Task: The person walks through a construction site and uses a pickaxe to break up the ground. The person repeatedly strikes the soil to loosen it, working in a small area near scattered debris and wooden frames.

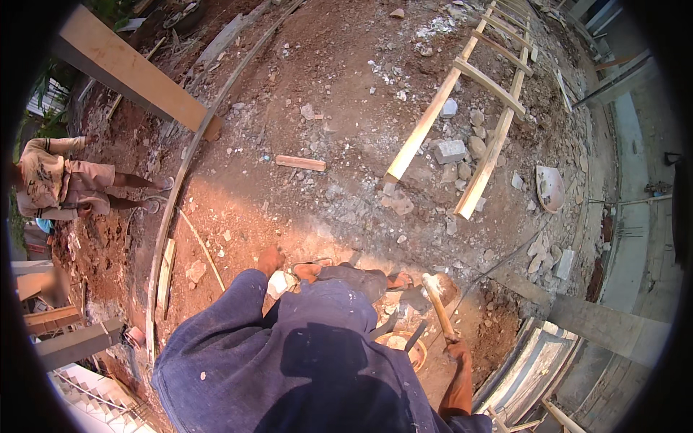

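Note:
My right hand (456,351) is wrapped round the lower end of a hammer's wooden handle. The hammer (439,307) points up and away from me, its pale, dusty head raised over the ground beside my right foot. At the left, my bent arm ends in my left hand (271,260), low beside my left foot. Close to that hand is a white lump-like thing (280,284), whose kind I cannot make out. The left fingers are too small and blurred to show whether they hold anything. Between my body and the hammer sits a yellow-rimmed container (416,356), partly hidden by my clothing.
A wooden ladder (426,133) lies ahead at the right, with grey blocks (450,151) between its rails. A short plank (301,163) rests on rubble ahead. Left, a long curved pole (189,155) crosses near a beam (137,68); another person (68,179) stands beyond.

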{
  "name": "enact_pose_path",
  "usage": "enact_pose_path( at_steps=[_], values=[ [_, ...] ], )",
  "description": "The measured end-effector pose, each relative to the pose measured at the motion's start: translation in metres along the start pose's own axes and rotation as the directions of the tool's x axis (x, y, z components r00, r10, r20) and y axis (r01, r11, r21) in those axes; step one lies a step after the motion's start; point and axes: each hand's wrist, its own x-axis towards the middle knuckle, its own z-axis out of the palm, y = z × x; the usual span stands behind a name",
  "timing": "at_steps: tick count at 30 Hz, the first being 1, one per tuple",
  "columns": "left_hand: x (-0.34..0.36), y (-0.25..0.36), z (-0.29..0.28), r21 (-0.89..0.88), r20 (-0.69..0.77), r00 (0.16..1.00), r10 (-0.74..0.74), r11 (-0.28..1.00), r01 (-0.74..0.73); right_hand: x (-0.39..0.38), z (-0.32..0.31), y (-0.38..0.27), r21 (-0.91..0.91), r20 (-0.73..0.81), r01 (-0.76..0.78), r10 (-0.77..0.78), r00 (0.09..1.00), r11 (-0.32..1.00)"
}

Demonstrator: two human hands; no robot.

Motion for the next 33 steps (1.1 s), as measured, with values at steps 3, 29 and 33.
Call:
enact_pose_path(
  at_steps=[3, 29, 33],
  values=[
    [-0.002, -0.019, -0.056, -0.043, 0.032, 0.997, -0.064, 0.997, 0.066, -0.018, 0.004, -0.036, -0.114, 0.015, 0.072, -0.07, 0.997, 0.991],
    [0.07, -0.318, -0.105, -0.878, 0.011, 0.83, -0.557, 0.392, 0.276, -0.023, 0.168, -0.471, 0.088, 0.39, -0.071, 0.031, 0.92, 0.994],
    [0.165, -0.291, -0.134, -0.849, -0.037, 0.759, -0.65, 0.422, 0.319, 0.005, 0.17, -0.561, 0.24, 0.428, -0.137, 0.022, 0.904, 0.961]
  ],
)
